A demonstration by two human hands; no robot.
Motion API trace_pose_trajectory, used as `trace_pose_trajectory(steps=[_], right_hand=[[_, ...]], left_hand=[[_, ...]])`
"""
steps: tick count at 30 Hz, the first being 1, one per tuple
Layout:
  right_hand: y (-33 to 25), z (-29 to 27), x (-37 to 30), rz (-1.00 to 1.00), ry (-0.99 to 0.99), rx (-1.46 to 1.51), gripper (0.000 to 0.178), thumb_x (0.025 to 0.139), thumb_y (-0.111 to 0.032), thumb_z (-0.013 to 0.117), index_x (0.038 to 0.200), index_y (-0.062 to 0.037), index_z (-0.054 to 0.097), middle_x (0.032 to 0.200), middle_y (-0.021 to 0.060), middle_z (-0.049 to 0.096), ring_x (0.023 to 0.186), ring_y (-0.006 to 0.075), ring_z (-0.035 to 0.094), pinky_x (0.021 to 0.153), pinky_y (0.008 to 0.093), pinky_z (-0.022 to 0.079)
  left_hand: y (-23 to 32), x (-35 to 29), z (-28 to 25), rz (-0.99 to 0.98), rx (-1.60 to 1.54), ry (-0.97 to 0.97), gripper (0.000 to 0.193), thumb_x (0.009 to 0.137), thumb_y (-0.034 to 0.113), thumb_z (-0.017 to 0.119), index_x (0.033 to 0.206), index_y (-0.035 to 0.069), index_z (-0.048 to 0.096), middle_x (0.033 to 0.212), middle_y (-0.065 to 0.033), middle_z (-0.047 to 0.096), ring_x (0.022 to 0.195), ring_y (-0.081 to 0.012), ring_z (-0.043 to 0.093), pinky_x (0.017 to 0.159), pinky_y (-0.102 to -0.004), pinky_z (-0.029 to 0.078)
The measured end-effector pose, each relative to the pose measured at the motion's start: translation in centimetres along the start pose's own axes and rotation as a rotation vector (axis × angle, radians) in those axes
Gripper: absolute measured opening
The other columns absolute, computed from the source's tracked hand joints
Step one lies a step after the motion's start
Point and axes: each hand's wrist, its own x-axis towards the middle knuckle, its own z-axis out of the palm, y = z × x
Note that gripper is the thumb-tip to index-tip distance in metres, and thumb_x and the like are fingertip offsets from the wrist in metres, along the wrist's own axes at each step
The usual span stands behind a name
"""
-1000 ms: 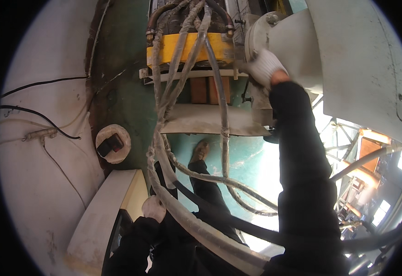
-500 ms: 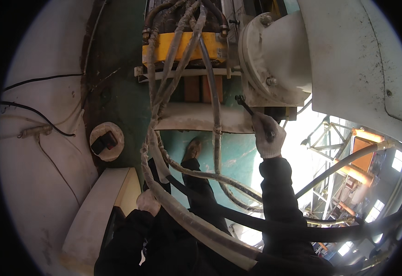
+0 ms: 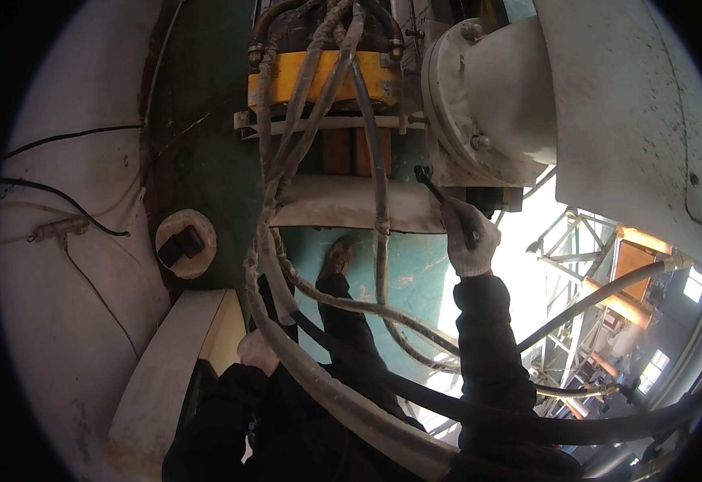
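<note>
My right hand, in a pale glove, is closed round a dark wrench. The wrench's jaw end points up and left, just beside the square base of a large white flanged pipe. No contact between the jaw and a bolt can be made out. My left hand is low, next to a thick sleeved hose. Its fingers are mostly hidden, so whether it grips the hose is unclear.
Several wrapped hoses hang from the machine with a yellow band and cross before me. A curved pale beam spans the green floor. A dark object sits on a round stool at left. A white cabinet stands beside my left arm.
The view has shifted slightly, and the front hoses sit a little differently. My right hand still grips the wrench in nearly the same spot; my left hand has barely moved.
</note>
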Motion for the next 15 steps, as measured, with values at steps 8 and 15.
trace_pose_trajectory(steps=[8, 15], right_hand=[[0.5, 0.1, 1.0, -0.005, -0.034, 0.004, 0.016, 0.103, -0.006, 0.085, 0.117, 0.0024, 0.083, 0.093, 0.0146, 0.085, 0.080, 0.0194, 0.081, 0.073, 0.0313, 0.062], [0.2, 0.4, 1.7, -0.072, -0.010, -0.010, 0.014, 0.104, -0.009, 0.085, 0.112, 0.0020, 0.084, 0.089, 0.0154, 0.083, 0.072, 0.0212, 0.078, 0.067, 0.0330, 0.059]], left_hand=[[-1.3, 0.1, 2.2, 0.011, -0.087, 0.110, 0.025, 0.108, 0.032, 0.071, 0.122, 0.011, 0.075, 0.118, -0.0124, 0.076, 0.123, -0.0377, 0.072, 0.101, -0.0494, 0.059], [-2.1, 0.8, 2.4, -0.013, -0.058, 0.046, 0.026, 0.110, 0.031, 0.071, 0.122, 0.009, 0.074, 0.115, -0.0128, 0.075, 0.122, -0.0381, 0.072, 0.101, -0.0498, 0.059]])
